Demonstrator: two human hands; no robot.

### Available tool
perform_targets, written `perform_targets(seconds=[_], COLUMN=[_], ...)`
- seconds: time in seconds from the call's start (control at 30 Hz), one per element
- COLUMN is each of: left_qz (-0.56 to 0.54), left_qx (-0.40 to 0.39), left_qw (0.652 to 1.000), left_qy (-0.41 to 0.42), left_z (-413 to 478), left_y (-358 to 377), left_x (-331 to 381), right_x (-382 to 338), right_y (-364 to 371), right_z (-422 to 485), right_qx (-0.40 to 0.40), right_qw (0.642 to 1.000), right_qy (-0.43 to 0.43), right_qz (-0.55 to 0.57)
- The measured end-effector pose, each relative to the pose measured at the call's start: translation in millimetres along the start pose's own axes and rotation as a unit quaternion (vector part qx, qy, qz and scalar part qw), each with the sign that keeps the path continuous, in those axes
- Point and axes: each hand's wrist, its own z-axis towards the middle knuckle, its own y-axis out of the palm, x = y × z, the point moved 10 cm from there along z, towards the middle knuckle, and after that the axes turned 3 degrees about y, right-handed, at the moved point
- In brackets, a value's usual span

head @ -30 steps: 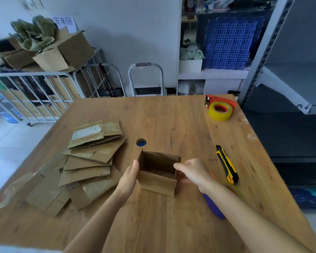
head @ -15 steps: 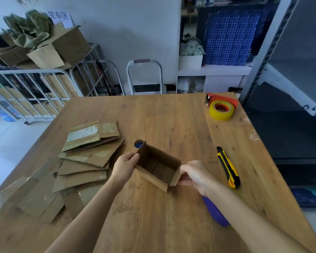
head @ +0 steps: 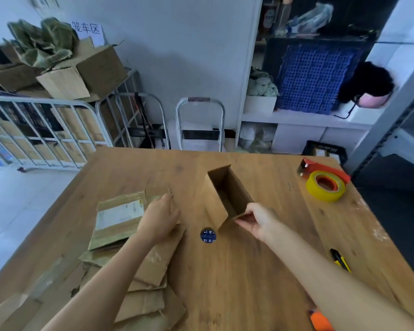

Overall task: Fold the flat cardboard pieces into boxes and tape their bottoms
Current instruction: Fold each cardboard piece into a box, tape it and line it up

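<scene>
Pinching the near end wall of the box (head: 227, 197), the right hand (head: 258, 222) has thumb and curled fingers closed on that edge, so the grip sits at the corner closest to the camera. I read the box as tilted, its open mouth turned up toward the lens and its long axis running away from the hand. It is just beyond and to the right of the round hole (head: 208, 235) in the table (head: 261, 278), with its lowest corner almost at the hole's rim. Whether that corner touches the wood I cannot tell. The box is plain brown corrugated board, rectangular, with sharp creases and a darker, shadowed inside.

Left of the hole, the left hand (head: 159, 219) lies palm down on the flat cardboard pieces (head: 120, 216), fingers straight and close together, gripping nothing. Those pieces form a loose, overlapping pile, brown and scuffed. The top one carries a pale label and glossy strips of tape.

The table is wood with visible grain and a few pale smears toward its right edge. Far to the right of the hole and beyond it I see a yellow tape roll (head: 325, 186) touching a red dispenser (head: 320, 167). Right of the hole and nearer the camera, a yellow-and-black knife (head: 341, 260) lies partly hidden by the right forearm.
</scene>
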Motion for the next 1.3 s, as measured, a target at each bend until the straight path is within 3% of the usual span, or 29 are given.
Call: perform_targets(seconds=[0.23, 0.5, 0.57, 0.67, 0.77, 0.83, 0.93, 1.07, 1.3], left_qz=[0.007, 0.000, -0.008, -0.021, -0.024, -0.034, -0.069, -0.149, -0.203], left_qx=[-0.021, -0.014, -0.016, -0.006, 0.022, 0.046, 0.050, 0.027, 0.125], left_qw=[1.000, 0.999, 0.999, 1.000, 0.998, 0.992, 0.975, 0.955, 0.955], left_qy=[0.001, 0.044, 0.042, 0.019, -0.046, -0.112, -0.207, -0.256, -0.174], left_z=[44.5, 67.6, 65.6, 56.9, 42.5, 28.3, 7.5, -6.6, -22.0], left_y=[-2.8, -6.5, -6.5, -14.7, -34.3, -49.0, -58.3, -45.6, -64.1], left_x=[-39.9, -44.0, -52.8, -78.6, -123.9, -159.2, -199.0, -216.9, -186.6], right_x=[-22.0, -42.5, -39.0, -30.1, -2.1, 21.7, 37.3, 58.9, 55.7], right_y=[71.0, 110.2, 106.8, 106.4, 135.3, 153.3, 173.1, 183.7, 175.8], right_z=[47.3, 70.8, 65.5, 52.6, 44.2, 44.3, 44.7, 45.5, 26.9], right_qx=[0.041, 0.077, 0.103, 0.132, 0.049, 0.002, -0.001, -0.009, -0.038], right_qw=[0.993, 0.993, 0.994, 0.968, 0.903, 0.867, 0.840, 0.834, 0.864], right_qy=[0.011, -0.003, -0.026, -0.103, -0.146, -0.137, -0.151, -0.117, -0.177], right_qz=[0.114, 0.091, 0.029, -0.187, -0.401, -0.479, -0.521, -0.540, -0.470])
